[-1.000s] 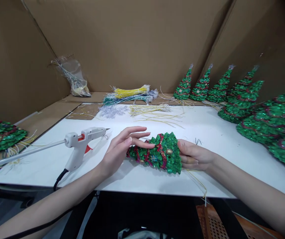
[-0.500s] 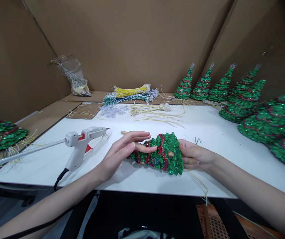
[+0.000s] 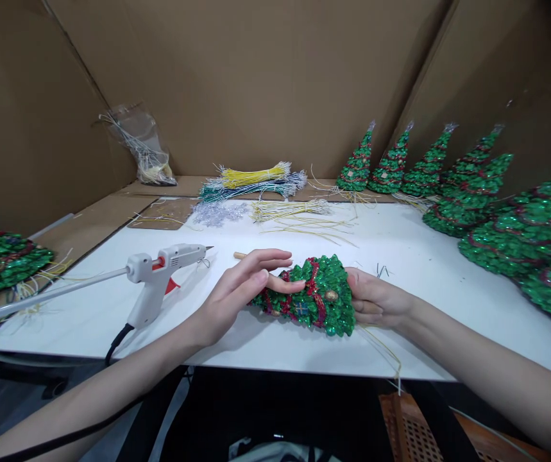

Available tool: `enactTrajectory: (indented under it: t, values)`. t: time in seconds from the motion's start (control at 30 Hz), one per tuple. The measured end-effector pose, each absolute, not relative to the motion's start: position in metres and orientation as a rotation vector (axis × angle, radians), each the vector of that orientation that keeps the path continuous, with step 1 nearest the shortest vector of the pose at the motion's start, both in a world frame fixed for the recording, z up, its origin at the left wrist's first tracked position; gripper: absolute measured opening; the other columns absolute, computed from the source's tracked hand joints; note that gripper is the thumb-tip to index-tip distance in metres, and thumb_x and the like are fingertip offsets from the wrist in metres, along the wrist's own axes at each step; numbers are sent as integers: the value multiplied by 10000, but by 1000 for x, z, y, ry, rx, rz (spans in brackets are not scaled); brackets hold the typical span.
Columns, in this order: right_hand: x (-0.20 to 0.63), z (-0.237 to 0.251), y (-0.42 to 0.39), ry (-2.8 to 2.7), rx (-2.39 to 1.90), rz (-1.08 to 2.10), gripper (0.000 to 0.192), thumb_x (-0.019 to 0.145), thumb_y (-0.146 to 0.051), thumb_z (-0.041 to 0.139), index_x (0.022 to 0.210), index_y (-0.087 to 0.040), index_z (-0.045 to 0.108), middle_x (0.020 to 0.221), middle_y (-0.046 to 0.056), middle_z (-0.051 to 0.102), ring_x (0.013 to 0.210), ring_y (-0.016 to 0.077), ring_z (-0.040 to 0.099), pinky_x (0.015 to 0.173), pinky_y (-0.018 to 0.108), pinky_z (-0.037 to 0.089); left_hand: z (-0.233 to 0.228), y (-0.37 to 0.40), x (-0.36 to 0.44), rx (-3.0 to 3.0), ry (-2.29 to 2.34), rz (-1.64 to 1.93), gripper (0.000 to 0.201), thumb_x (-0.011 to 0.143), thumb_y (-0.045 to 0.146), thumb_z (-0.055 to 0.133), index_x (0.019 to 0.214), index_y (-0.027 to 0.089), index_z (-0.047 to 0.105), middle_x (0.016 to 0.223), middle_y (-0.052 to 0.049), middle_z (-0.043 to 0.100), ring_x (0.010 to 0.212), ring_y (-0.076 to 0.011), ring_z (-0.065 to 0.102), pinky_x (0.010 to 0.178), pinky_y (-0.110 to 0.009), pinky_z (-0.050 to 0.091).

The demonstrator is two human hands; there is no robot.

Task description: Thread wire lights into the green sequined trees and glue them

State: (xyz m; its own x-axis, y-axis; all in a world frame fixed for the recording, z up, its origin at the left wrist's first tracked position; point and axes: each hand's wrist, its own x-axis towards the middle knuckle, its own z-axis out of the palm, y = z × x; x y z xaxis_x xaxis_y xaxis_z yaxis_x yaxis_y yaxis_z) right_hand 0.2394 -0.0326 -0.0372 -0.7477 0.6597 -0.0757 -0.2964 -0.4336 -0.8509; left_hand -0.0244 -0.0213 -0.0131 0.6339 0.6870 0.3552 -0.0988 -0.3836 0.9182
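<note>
Left grip [image 3: 227, 296], fingers extended and loose, lays its index finger across a glittering green tree [image 3: 335, 305] as I watch from afar through the head camera; at the other end, my right grip [image 3: 376, 298] is clamped on the tree's base. Turned on its side, narrow end leftward and partly behind the left fingers, the tree is near the front edge of the white table [image 3: 395, 231]; I cannot tell whether it rests there or is held just above.

From left, a second green tree [image 3: 6, 258] appears beside yellow wires [image 3: 56, 273]. Next, a white glue gun [image 3: 146, 292] with a red trigger points right. Behind it is a clear bag [image 3: 149, 157], then clear plastic pieces [image 3: 220, 215] in front of a yellow bundle [image 3: 256, 176]. Upright trees [image 3: 428, 170] line the right side, several with silvery tips.
</note>
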Motion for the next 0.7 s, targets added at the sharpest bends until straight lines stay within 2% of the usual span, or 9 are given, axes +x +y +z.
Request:
enactTrajectory:
  t: [0.23, 0.4, 0.53, 0.7]
  values:
    - [239, -37, -34, -1189, -595, 2165, 422, 782, -520, 724, 745, -162, 502, 321, -167, 243, 264, 3, 77, 290, 120, 125, -13, -23, -23, 1816, 524, 909, 341, 1028, 299, 354, 1332, 198, 471, 1035, -68, 759, 1340, -209, 457, 1105, -395, 318]
    - [240, -35, -34, -1229, -571, 2189, 419, 784, -525, 720, 756, -155, 526, 322, -165, 244, 260, 4, 82, 286, 123, 124, -13, -26, -25, 1831, 510, 896, 344, 1027, 284, 358, 1341, 196, 465, 1057, -69, 755, 1342, -207, 458, 1133, -402, 285]
    - [241, -33, -35, -1284, -554, 2219, 414, 799, -534, 702, 866, -145, 578, 335, -168, 255, 262, 4, 93, 299, 122, 136, -15, -25, -27, 1797, 451, 882, 371, 1017, 307, 382, 1367, 211, 458, 1100, -69, 745, 1360, -219, 445, 1143, -420, 265]
    - [241, -35, -35, -1338, -504, 2224, 411, 826, -535, 673, 838, -134, 585, 340, -161, 259, 260, 3, 102, 304, 123, 148, -6, -19, -27, 1703, 403, 991, 354, 994, 289, 411, 1318, 213, 529, 1042, -60, 761, 1306, -246, 505, 1111, -438, 306]
